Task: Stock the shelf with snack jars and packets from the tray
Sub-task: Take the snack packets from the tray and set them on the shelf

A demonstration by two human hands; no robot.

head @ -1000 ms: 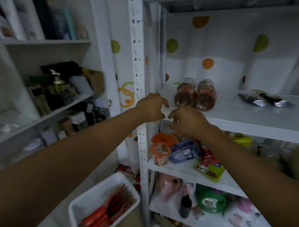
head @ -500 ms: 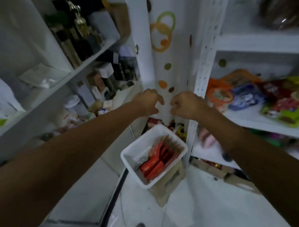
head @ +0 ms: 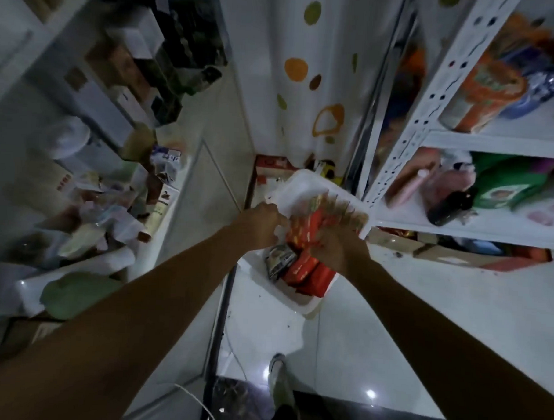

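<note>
I see white tray (head: 302, 184) on floor beside shelf (head: 494, 140), red packets (head: 305, 265) stacked inside. My right hand (head: 335, 248) curls over red packets; left hand (head: 262, 225) curled alongside, grip unclear. Packets likely light, crinkly, slippery: pinch sealed edges.

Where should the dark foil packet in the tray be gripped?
Probably its left long edge, pinched from above-left: the dark foil packet lies against the red packets on its right, while the tray looks bare to its left.
</note>
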